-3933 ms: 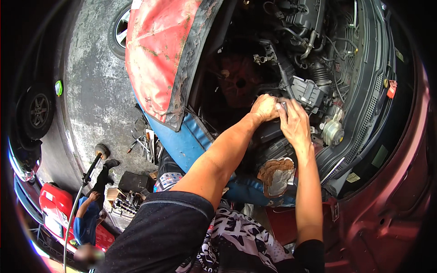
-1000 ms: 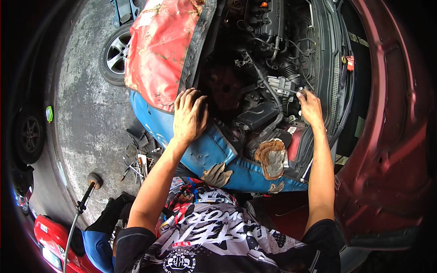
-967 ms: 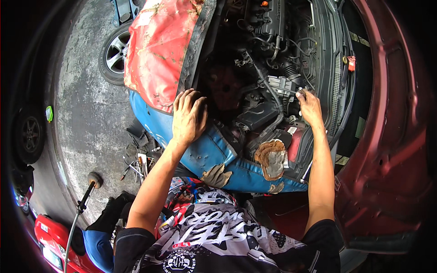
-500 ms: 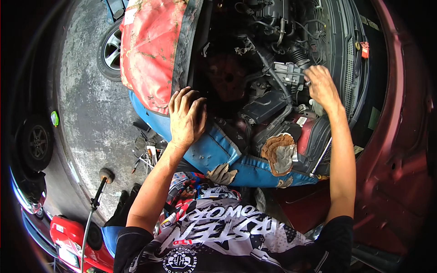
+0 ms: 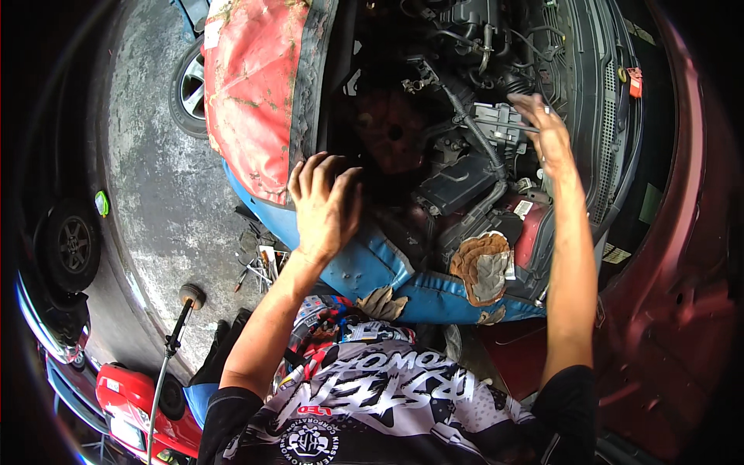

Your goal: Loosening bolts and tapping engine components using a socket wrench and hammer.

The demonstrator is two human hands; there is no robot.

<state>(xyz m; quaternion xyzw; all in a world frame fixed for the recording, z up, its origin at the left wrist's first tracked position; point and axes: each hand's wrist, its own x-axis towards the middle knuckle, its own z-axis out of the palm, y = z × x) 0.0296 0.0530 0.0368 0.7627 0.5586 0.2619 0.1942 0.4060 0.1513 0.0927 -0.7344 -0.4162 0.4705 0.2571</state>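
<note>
My left hand (image 5: 322, 209) rests, fingers bent and apart, where the faded red fender cover (image 5: 248, 85) meets the blue padded cover (image 5: 376, 256), at the edge of the engine bay. My right hand (image 5: 552, 136) is raised by a metal grey engine component (image 5: 496, 116), fingers extended, apart and slightly blurred. Thin bars cross beside it; whether it touches them I cannot tell. Below lie a black housing (image 5: 457, 186) and a torn brown-grey patch or rag (image 5: 480, 267).
The raised maroon panel (image 5: 674, 310) borders the right. On the floor are a wheel (image 5: 190, 85), scattered tools (image 5: 256, 271) and a long-handled tool (image 5: 174, 337). A person in blue (image 5: 201, 395) is at lower left, near a red vehicle (image 5: 143, 407).
My hands were together deep in the bay earlier, then parted, left onto the cover. In the last second my right hand has moved up and rightward, its fingers straightening.
</note>
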